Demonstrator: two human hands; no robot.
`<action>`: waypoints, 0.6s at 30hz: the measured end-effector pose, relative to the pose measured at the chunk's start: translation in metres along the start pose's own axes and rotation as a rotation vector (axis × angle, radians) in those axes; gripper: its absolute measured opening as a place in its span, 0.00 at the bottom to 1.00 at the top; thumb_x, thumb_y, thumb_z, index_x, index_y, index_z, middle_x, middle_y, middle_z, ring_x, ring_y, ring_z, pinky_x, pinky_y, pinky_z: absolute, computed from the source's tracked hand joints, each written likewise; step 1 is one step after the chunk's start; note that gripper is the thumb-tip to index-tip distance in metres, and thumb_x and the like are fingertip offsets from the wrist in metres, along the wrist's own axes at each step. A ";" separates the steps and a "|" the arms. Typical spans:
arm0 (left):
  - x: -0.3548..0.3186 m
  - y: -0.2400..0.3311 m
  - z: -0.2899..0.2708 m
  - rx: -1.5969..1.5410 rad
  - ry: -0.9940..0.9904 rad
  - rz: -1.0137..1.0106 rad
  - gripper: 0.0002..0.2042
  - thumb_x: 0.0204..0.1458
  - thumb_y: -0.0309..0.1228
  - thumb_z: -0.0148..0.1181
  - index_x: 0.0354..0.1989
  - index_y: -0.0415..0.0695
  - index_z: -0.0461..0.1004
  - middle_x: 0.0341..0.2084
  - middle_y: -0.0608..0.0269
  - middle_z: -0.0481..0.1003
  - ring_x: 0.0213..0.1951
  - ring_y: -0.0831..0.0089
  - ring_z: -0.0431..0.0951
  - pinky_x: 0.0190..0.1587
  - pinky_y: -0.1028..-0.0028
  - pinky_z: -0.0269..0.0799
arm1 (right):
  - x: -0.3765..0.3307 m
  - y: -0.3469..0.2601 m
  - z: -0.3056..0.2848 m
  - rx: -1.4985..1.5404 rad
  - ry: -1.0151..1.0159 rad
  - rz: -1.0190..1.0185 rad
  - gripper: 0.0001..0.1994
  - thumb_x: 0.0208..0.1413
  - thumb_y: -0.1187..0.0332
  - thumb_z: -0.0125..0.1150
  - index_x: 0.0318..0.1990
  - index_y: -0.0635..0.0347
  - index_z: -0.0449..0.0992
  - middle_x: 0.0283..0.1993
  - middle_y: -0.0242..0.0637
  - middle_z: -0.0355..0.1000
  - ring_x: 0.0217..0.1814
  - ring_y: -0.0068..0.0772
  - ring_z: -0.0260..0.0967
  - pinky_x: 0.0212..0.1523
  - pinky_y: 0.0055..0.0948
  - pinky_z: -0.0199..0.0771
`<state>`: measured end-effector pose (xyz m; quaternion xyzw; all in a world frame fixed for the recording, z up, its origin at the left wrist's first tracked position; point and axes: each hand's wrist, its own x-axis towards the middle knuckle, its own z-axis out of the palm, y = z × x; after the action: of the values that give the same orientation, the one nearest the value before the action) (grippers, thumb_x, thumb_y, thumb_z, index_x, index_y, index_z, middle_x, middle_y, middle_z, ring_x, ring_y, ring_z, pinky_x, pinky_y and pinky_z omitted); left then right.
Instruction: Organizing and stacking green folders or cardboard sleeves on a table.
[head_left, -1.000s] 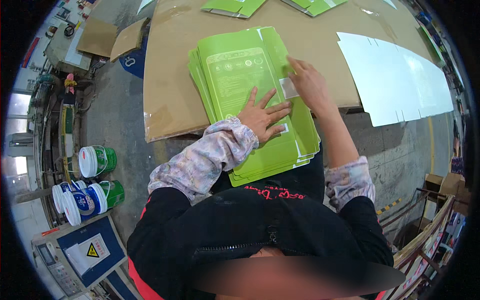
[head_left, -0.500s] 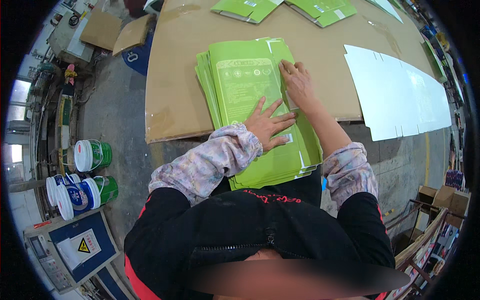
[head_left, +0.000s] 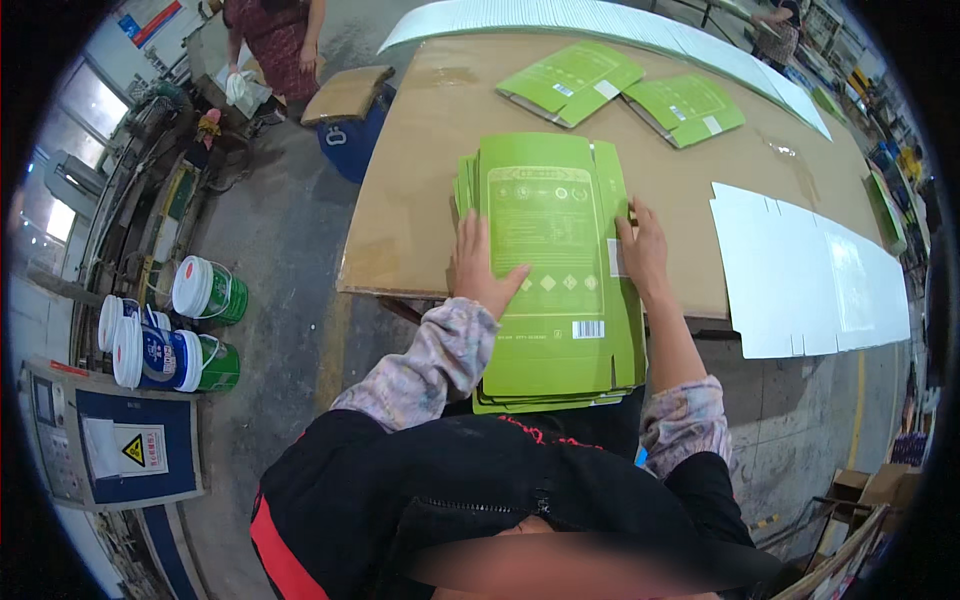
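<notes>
A stack of flattened green cartons (head_left: 547, 359) lies in front of me, partly on the table and overhanging its near edge towards my body. My left hand (head_left: 484, 268) rests along the stack's left side, its fingers stretched out and its thumb lying on the top carton. At the right side of the stack, my right hand (head_left: 643, 245) touches the edge with its fingers apart and slightly bent. Neither hand grips a carton. The top carton has pale printing and a barcode; the ones beneath stick out a little at the left and bottom.
Two folded green cartons (head_left: 571, 82) (head_left: 686, 108) lie farther back on the cardboard-covered table (head_left: 420, 180). White die-cut sheets (head_left: 800, 270) overhang its right edge, and a long row of white sheets (head_left: 600, 18) lines the far side. Buckets (head_left: 209, 290) stand left; another person (head_left: 277, 45) is far left.
My left hand has moved off the top carton's face to the stack's left edge. My right hand has shifted lower along the right edge. The top carton now lies flat, and my view has tilted up.
</notes>
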<state>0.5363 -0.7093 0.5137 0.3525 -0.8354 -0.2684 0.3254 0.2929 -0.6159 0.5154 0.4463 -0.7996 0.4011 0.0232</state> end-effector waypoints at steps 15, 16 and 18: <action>0.017 -0.073 -0.071 -0.597 0.045 -0.238 0.28 0.47 0.30 0.66 0.55 0.37 0.61 0.44 0.57 0.74 0.44 0.70 0.74 0.48 0.72 0.69 | 0.011 -0.083 -0.003 0.400 -0.302 -0.042 0.29 0.51 0.64 0.62 0.59 0.67 0.62 0.55 0.55 0.66 0.51 0.49 0.69 0.52 0.36 0.69; 0.025 -0.086 -0.082 -0.554 0.049 -0.250 0.26 0.48 0.30 0.66 0.54 0.37 0.62 0.43 0.58 0.74 0.43 0.72 0.74 0.47 0.73 0.70 | 0.011 -0.084 -0.002 0.422 -0.327 -0.031 0.31 0.52 0.64 0.61 0.62 0.65 0.59 0.55 0.54 0.66 0.52 0.47 0.69 0.52 0.36 0.69; 0.040 -0.130 -0.105 -0.497 0.081 -0.293 0.24 0.49 0.31 0.65 0.53 0.38 0.65 0.42 0.61 0.76 0.41 0.74 0.75 0.45 0.75 0.70 | 0.007 -0.073 0.008 0.288 -0.192 -0.202 0.31 0.52 0.65 0.61 0.62 0.65 0.58 0.56 0.55 0.65 0.55 0.47 0.67 0.55 0.39 0.67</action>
<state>0.6451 -0.8419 0.5074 0.3893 -0.6705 -0.4948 0.3925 0.3448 -0.6465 0.5587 0.5591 -0.6837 0.4627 -0.0770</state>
